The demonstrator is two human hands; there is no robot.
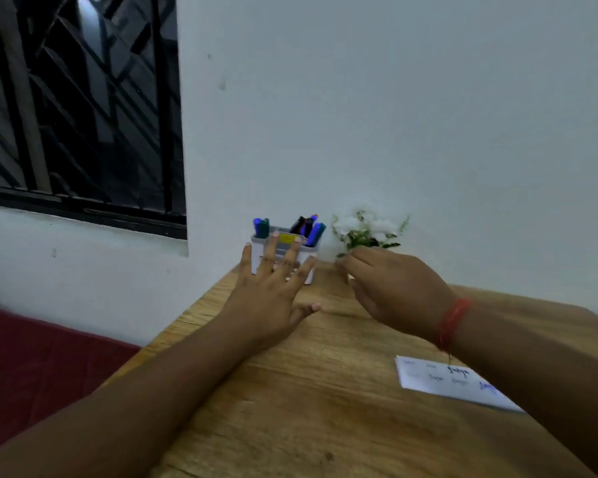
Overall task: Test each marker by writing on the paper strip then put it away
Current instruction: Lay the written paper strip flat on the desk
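A white holder (310,252) stands at the far edge of the wooden table (325,391), against the wall. Several markers (310,228) with blue, green, black and red caps stick up out of it. My left hand (273,294) reaches toward the holder with fingers spread and straight, held in front of its near side. My right hand (394,291) hovers to the holder's right with fingers loosely curled and nothing visible in them. A white paper strip (439,381) with scribbled writing lies at the right, partly hidden under my right forearm.
A small pot of white flowers (366,231) stands right of the holder, just behind my right hand. A barred window (76,108) fills the upper left. A dark red surface (32,367) lies below the table's left edge.
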